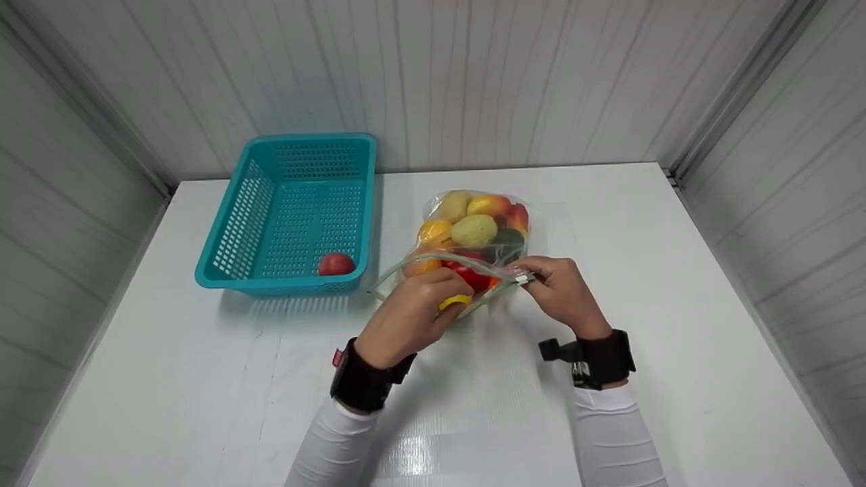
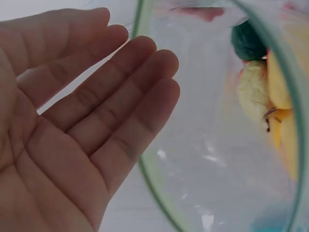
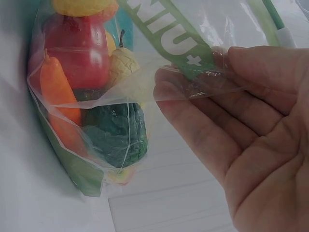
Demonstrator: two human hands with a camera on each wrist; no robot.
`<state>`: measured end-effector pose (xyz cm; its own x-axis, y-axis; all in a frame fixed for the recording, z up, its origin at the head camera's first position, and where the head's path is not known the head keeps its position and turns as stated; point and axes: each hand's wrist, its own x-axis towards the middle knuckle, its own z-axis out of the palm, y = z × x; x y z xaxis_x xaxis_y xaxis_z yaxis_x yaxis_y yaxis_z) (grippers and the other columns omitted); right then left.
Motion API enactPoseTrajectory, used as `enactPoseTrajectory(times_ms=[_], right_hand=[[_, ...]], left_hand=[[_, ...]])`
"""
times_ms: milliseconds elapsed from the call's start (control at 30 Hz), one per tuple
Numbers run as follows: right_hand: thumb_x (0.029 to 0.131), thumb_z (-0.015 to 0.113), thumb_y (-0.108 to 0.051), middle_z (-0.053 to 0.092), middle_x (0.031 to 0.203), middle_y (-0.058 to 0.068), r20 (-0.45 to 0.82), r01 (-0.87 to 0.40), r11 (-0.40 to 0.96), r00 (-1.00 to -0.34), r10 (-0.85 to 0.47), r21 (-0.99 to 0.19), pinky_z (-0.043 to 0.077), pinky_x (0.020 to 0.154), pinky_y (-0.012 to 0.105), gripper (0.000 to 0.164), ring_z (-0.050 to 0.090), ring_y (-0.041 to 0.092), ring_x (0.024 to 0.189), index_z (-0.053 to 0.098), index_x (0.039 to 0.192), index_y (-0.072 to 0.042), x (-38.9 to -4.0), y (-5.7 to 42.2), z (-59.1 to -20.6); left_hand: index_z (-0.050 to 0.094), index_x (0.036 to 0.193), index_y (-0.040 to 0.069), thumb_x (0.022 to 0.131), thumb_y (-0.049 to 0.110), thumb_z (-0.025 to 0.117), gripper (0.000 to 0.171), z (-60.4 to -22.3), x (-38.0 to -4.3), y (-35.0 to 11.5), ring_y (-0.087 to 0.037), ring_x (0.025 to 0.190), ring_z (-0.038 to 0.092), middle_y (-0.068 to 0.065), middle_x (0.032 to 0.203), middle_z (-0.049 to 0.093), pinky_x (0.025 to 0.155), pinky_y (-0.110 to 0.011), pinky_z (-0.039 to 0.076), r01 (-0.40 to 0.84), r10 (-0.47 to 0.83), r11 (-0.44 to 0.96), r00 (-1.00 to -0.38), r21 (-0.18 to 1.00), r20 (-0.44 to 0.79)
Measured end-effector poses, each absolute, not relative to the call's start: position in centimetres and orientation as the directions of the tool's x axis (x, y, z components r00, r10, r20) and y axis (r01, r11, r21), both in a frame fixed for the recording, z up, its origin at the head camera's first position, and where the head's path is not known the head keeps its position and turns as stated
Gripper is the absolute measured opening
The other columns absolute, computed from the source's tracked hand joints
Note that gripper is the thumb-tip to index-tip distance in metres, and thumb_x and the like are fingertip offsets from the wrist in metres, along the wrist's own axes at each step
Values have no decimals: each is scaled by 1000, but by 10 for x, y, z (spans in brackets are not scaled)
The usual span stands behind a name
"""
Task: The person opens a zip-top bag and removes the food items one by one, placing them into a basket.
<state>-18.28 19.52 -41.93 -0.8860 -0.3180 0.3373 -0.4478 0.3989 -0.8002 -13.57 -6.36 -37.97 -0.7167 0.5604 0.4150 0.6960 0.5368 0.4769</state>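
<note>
A clear zip bag [image 1: 517, 251] full of fruit and vegetables lies on the table. In the head view, my left hand [image 1: 423, 311] is at its mouth, a yellow fruit [image 1: 454, 302] between thumb and fingers. The left wrist view instead has the left hand [image 2: 91, 111] with straight fingers and nothing in the palm, beside the bag's rim. My right hand [image 1: 558, 294] pinches the bag's edge near the white slider [image 1: 522, 278]. A red pepper [image 3: 77, 50], an orange carrot-like piece [image 3: 60, 96] and a dark green vegetable [image 3: 116, 135] show through the plastic.
A teal basket [image 1: 216, 283] stands to the left of the bag. One red fruit [image 1: 336, 264] lies in its near right corner. White walls rise behind the table [image 1: 169, 379] and on both sides.
</note>
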Motion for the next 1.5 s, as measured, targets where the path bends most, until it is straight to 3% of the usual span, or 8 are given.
enactPoseTrajectory(times_ms=[300, 467, 767, 1033, 1267, 1500], right_hand=[[96, 65, 5, 78, 103, 11, 344, -460, 428, -882, -323, -778, 51, 75, 18, 17, 67, 11, 87, 80, 102, -1, -183, 195, -421], [95, 67, 5, 78, 102, 10, 360, -478, 427, -872, -331, -767, 51, 75, 18, 16, 68, 13, 88, 80, 102, 0, -183, 195, -420], [95, 67, 4, 78, 101, 9, 359, -482, 422, -869, -339, -768, 52, 75, 18, 16, 68, 12, 88, 80, 102, -1, -183, 195, -421], [96, 66, 4, 78, 103, 9, 348, -478, 428, -871, -347, -767, 52, 75, 20, 17, 68, 13, 87, 80, 103, -2, -182, 193, -420], [97, 66, 2, 78, 103, 9, 341, -473, 427, -872, -351, -771, 49, 73, 20, 16, 63, 11, 82, 80, 103, -2, -182, 192, -420], [96, 68, 3, 78, 103, 11, 337, -463, 409, -876, -344, -786, 51, 72, 18, 16, 65, 10, 84, 80, 104, -1, -182, 192, -421]], left_hand=[[74, 94, 4, 85, -10, 74, 17, -412, -155, -50, -22, 87, 64, -7, 96, 70, 80, -34, 58, 653, 520, 663, -753, 366, 403], [75, 95, 2, 79, -13, 76, 22, -422, -161, -48, -24, 92, 64, -9, 100, 70, 83, -34, 58, 637, 510, 699, -763, 325, 398], [75, 113, 1, 80, 4, 87, 35, -431, -167, -50, -27, 106, 65, -12, 116, 70, 97, -37, 56, 618, 529, 726, -782, 301, 330], [75, 117, 3, 82, 8, 87, 37, -436, -169, -48, -28, 111, 65, -11, 122, 71, 101, -39, 54, 597, 526, 756, -798, 270, 294], [76, 112, 5, 83, 7, 85, 30, -440, -171, -45, -27, 106, 66, -9, 117, 73, 97, -39, 55, 595, 528, 773, -796, 220, 296], [75, 104, 6, 81, 18, 89, 30, -440, -172, -46, -27, 98, 64, -7, 104, 72, 91, -38, 54, 602, 538, 780, -786, 173, 306]])
